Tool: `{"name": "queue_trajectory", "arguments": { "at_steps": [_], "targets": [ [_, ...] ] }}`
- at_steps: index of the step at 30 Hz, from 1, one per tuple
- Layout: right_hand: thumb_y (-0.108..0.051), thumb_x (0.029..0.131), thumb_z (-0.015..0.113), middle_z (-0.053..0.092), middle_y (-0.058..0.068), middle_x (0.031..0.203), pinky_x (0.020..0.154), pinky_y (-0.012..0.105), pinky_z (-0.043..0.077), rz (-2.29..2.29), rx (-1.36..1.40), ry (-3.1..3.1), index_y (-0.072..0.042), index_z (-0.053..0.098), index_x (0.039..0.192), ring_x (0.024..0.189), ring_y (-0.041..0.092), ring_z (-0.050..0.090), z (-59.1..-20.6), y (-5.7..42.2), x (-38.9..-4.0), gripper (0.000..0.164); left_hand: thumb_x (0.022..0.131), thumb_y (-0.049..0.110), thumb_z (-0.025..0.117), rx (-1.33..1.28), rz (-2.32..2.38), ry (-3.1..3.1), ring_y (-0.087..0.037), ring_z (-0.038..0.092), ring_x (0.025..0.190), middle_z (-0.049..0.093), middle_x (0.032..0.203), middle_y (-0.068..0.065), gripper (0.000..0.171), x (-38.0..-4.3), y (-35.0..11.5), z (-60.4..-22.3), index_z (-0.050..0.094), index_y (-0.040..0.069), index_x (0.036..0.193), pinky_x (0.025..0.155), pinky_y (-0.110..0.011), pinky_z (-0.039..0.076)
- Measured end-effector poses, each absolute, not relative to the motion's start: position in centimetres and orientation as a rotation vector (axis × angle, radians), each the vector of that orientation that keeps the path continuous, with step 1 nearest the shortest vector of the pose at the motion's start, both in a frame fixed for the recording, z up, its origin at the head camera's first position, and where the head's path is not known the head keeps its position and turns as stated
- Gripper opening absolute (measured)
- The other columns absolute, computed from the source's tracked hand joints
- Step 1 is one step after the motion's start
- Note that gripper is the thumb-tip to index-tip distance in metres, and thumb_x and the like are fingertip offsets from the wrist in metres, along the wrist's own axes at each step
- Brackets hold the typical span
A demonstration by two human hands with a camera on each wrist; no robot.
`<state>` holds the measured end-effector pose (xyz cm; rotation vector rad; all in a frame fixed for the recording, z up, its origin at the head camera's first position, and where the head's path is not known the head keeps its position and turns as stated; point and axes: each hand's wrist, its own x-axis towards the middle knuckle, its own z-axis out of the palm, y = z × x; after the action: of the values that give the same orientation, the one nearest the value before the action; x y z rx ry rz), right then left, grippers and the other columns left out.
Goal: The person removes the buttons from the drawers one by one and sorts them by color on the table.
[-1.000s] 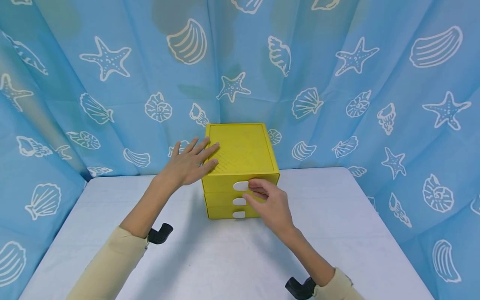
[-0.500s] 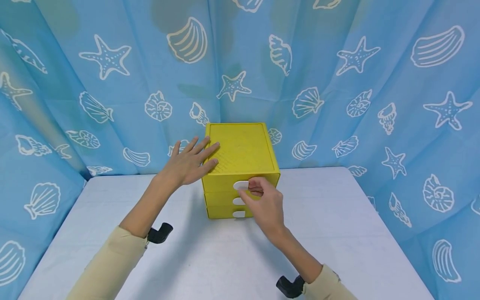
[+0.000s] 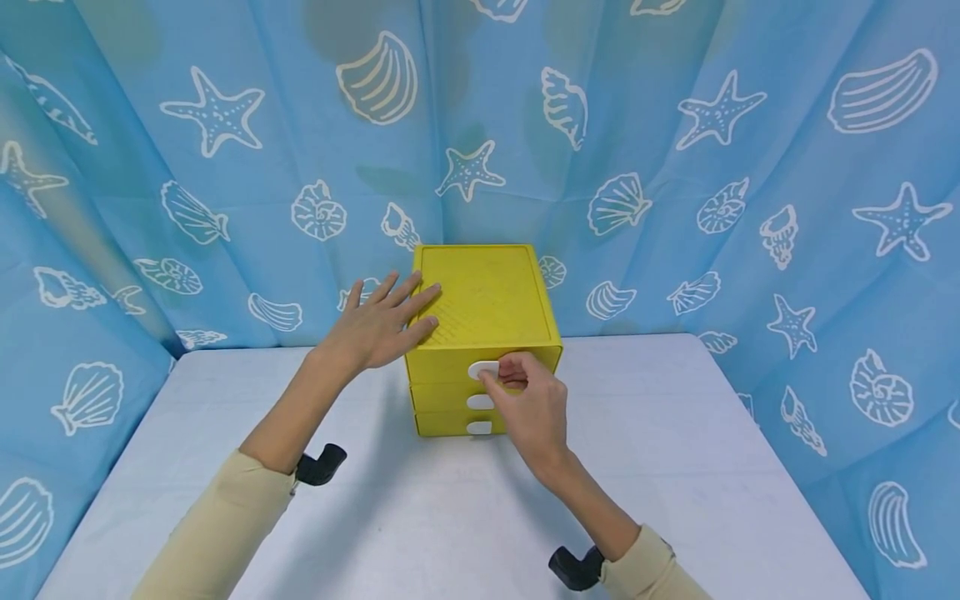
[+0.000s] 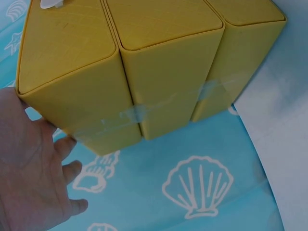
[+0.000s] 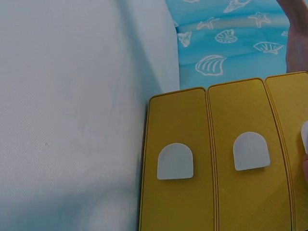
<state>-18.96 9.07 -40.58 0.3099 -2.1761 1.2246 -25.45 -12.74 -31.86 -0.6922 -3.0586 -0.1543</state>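
A yellow three-drawer box (image 3: 491, 292) stands at the back of the table, and its drawers look closed. My left hand (image 3: 375, 332) rests with spread, straight fingers on the left edge of its top; the left wrist view shows that hand's thumb side hidden behind the box (image 4: 163, 82). My right hand (image 3: 536, 412) pinches the white handle (image 3: 476, 368) of the top drawer between thumb and fingers. Below it are the middle drawer's handle (image 5: 251, 151) and the bottom drawer's handle (image 5: 175, 161), both untouched. Only a fingertip of the right hand shows in the right wrist view.
A white cloth covers the table (image 3: 660, 450) around the box. Close behind the box hangs a blue curtain (image 3: 517, 200) with white shells and starfish, which also runs along both sides. Clear tape (image 4: 132, 114) crosses one side of the drawers.
My right hand has shifted slightly left, and its thumb has come up from near the middle handle onto the top handle. The left hand and the box have stayed put.
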Motion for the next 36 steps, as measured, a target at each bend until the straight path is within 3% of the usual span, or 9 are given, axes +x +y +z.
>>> {"name": "queue_trajectory", "arguments": {
  "at_steps": [7,36],
  "targets": [
    [-0.033,0.074,0.077,0.059,-0.005,0.079,0.067,0.022,0.051,1.177,0.291,-2.173,-0.011,0.059,0.085,0.072,0.006,0.058,-40.8,8.6,-19.0,0.031,0.095,0.058,0.018,-0.711,-0.163,-3.059,-0.029,0.002,0.138,0.008,0.153,-0.001,0.060,-25.4,-12.7,-31.9,0.016,0.031,0.148,0.104,-0.059,-0.003],
    [-0.033,0.074,0.077,0.055,-0.005,0.078,0.067,0.021,0.050,1.180,0.299,-2.172,-0.012,0.057,0.085,0.072,0.005,0.056,-41.2,8.9,-17.2,0.031,0.095,0.057,0.019,-0.715,-0.136,-3.082,-0.029,-0.001,0.138,0.008,0.153,-0.002,0.060,-25.5,-12.6,-31.5,0.015,0.030,0.148,0.104,-0.058,-0.005]
  ]
}}
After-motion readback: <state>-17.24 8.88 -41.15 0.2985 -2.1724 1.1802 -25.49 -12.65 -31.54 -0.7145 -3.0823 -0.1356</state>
